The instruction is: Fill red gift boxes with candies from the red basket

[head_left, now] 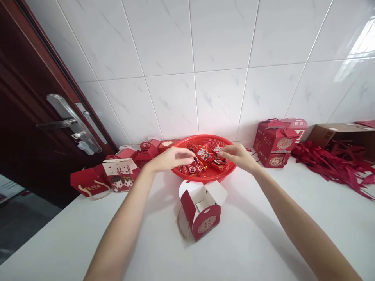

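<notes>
1. While both forearms reach over the white bench (pixel 263 242) from the near side, the left hand (pixel 172 158) hangs at the left of the red perforated plastic basket (pixel 203 180), its fingers bent, with a narrow gap to the thumb; whether it holds anything cannot be told.
2. The right hand (pixel 238 156), at the basket's right, has its fingertips drawn close together beside the red-wrapped sweets (pixel 202 153); a hold on one cannot be confirmed.
3. The sweets lie inside the basket, between the hands.
4. Just nearer, an open red gift box (pixel 206 225) stands upright, its white-lined flaps spread and a rope handle (pixel 178 221) at its left.
5. Left: further boxes, including a cartoon-couple gift box (pixel 123 182).
6. Right: stacked red gift boxes (pixel 278 144), crimson ribbons (pixel 328 162) and, beyond them, a cardboard carton (pixel 322 134).
</notes>
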`<action>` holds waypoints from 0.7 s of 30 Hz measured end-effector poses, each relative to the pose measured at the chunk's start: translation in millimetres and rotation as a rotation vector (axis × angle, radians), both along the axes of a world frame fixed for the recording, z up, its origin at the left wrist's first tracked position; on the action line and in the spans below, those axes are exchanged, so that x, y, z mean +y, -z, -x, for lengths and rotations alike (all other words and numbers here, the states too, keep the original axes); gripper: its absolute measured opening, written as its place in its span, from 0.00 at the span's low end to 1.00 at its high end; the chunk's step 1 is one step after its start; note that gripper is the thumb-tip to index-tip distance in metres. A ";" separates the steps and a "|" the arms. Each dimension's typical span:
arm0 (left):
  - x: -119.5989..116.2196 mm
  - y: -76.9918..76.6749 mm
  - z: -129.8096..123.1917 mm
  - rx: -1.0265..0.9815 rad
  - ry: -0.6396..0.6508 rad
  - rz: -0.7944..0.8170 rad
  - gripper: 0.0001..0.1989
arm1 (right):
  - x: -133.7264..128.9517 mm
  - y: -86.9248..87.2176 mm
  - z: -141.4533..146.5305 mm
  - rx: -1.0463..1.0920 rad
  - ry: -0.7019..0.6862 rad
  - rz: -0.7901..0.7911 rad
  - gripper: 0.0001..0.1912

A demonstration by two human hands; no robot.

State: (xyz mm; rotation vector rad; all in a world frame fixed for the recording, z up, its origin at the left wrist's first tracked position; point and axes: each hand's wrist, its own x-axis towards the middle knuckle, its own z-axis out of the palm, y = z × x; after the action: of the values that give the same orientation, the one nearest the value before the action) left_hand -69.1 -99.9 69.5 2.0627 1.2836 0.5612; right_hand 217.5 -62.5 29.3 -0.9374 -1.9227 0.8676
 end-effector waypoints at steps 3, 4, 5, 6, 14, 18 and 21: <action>55.5 19.2 -19.6 0.128 -0.074 -0.042 0.23 | 28.4 7.7 23.7 0.121 0.133 0.147 0.08; 71.7 25.8 -24.6 0.213 -0.093 -0.048 0.23 | 35.1 10.1 29.7 0.153 0.168 0.217 0.06; 85.5 31.7 -28.6 0.245 -0.110 -0.046 0.25 | 40.4 12.3 34.2 0.166 0.196 0.252 0.04; 96.4 36.7 -31.5 0.271 -0.121 -0.044 0.27 | 44.6 14.4 37.2 0.176 0.222 0.272 0.04; 106.1 48.9 -33.0 0.388 0.065 0.093 0.20 | 57.9 28.5 37.8 0.197 0.310 0.300 0.06; 103.8 51.7 -33.5 0.329 0.159 0.122 0.10 | 60.8 36.7 39.1 0.151 0.250 0.321 0.11; 107.9 58.0 -33.0 0.286 0.103 0.080 0.09 | 64.5 43.9 40.6 0.062 0.232 0.316 0.16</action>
State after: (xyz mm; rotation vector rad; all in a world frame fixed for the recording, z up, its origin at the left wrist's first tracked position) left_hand -36.1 8.0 11.4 2.1834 1.3241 0.1699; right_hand 176.8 2.0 -14.6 -1.2768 -1.6116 1.0651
